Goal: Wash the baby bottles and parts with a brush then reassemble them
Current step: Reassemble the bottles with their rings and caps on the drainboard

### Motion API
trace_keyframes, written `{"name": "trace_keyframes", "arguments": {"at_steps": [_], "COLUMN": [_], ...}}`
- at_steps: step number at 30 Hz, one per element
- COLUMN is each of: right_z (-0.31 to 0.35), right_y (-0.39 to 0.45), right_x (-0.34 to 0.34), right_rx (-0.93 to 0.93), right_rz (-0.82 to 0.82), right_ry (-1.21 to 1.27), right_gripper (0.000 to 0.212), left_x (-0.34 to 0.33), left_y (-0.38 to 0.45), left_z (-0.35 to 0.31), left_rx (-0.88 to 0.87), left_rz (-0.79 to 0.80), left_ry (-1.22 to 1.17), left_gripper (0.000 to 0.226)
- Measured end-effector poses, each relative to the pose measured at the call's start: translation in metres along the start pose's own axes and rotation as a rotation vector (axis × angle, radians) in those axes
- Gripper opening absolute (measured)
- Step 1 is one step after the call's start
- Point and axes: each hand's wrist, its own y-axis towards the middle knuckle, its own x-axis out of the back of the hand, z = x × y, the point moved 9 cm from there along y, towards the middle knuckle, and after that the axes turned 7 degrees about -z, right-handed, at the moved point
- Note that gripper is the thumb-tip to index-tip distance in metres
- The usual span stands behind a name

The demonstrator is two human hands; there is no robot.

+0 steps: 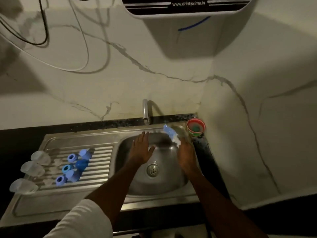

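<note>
Left hand hovers flat over the sink, fingers spread. Right hand grasps the brush. 3 bottles lie on the drainboard. Purifier reads "www.drinkprime.in".

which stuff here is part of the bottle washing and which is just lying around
Job: brush near the right hand; three clear bottles, blue rings and caps on the drainboard; sink; tap.
Lying about: red cup, wall cables, water purifier.
</note>
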Motion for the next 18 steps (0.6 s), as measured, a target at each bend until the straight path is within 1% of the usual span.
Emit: {"name": "trace_keyframes", "arguments": {"at_steps": [2,4,5,7,8,10,13,14,16,18], "right_z": [-0.019,-0.049,-0.064,-0.089,-0.096,-0.108,-0.132,-0.140,-0.159,-0.172], "right_y": [-0.005,-0.009,-0.007,-0.004,0.000,0.007,0.007,0.005,0.002,0.000], "right_x": [0.003,0.005,0.006,0.008,0.011,0.018,0.024,0.021,0.014,0.020], "right_rx": [-0.044,-0.188,-0.233,-0.244,-0.226,-0.249,-0.482,-0.547,-0.615,-0.612], "right_rz": [-0.016,-0.046,-0.047,-0.074,-0.089,-0.150,-0.291,-0.297,-0.260,-0.285], "right_ry": [0.030,0.124,0.106,-0.049,-0.087,0.052,0.532,0.598,0.538,0.360], "right_gripper": [0.037,0.034,0.036,0.041,0.043,0.044,0.040,0.041,0.044,0.042], "left_x": [0.009,0.005,0.002,-0.005,-0.008,-0.014,-0.023,-0.025,-0.032,-0.035], "left_y": [0.005,0.005,0.002,0.000,0.000,-0.001,0.000,0.001,0.002,0.002], "left_z": [-0.003,-0.002,-0.005,-0.004,-0.004,-0.004,-0.003,-0.002,-0.001,-0.002], "left_rx": [-0.044,-0.013,-0.007,0.000,-0.004,-0.004,0.024,0.026,0.010,-0.001], "left_rz": [0.016,0.054,0.075,0.119,0.141,0.166,0.208,0.219,0.247,0.260], "left_ry": [0.012,0.003,-0.025,-0.008,0.007,0.016,0.011,0.021,0.040,0.047], "left_gripper": [0.084,0.080,0.077,0.072,0.072,0.071,0.069,0.068,0.067,0.065]}}
